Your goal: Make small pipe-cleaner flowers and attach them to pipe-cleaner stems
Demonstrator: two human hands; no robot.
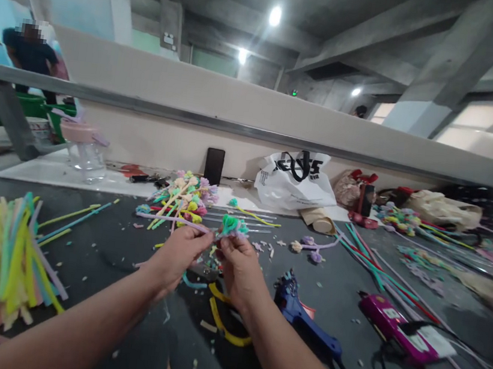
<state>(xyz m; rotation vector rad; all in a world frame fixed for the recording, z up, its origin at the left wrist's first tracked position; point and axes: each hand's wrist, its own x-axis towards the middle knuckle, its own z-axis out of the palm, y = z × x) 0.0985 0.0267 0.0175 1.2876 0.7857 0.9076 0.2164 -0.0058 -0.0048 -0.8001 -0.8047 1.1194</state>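
Note:
Over the middle of the dark table, my two hands meet at the fingertips. My right hand (240, 262) is closed in a pinch on a fuzzy teal and lavender pipe-cleaner flower (232, 227). Fingers pressed together, my left hand (180, 254) is closed at the end of a lavender pipe cleaner (171, 219) that runs out to the left; whether it joins the flower is hidden by the fingers. Yellow-handled pliers (227, 330) lie below my hands, partly covered by my right wrist. A blue glue gun (305, 322) rests right of my right forearm.
Loose pipe cleaners (14, 257) are heaped at left. Finished flowers (186, 195) are piled behind my hands, near an upright phone (214, 166). A clear bottle (84, 154), a white bag (296, 182) and a purple power strip (400, 326) with cords also stand or lie around.

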